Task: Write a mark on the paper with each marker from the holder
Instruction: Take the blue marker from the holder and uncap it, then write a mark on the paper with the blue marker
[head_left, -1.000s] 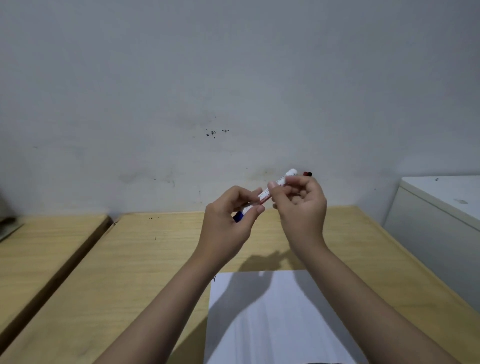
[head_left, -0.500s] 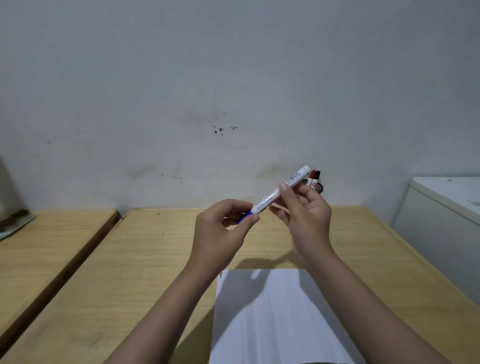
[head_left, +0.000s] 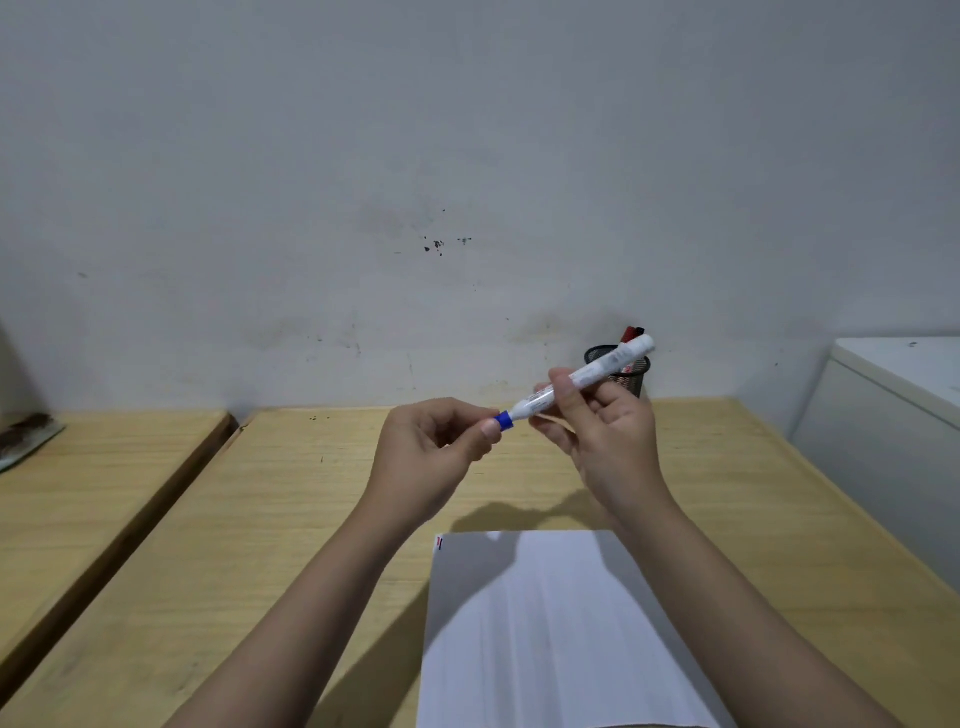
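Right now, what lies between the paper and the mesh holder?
In the head view, bare wooden table and, above it, the right hand holding the blue marker.

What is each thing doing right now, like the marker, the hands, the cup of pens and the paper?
Blue marker: held in the air, tilted, blue cap on.
Left hand: pinching the blue cap.
Right hand: gripping the marker's white barrel.
Mesh holder: upright at the wall, markers inside.
Paper: flat on the table, small red mark at its corner.
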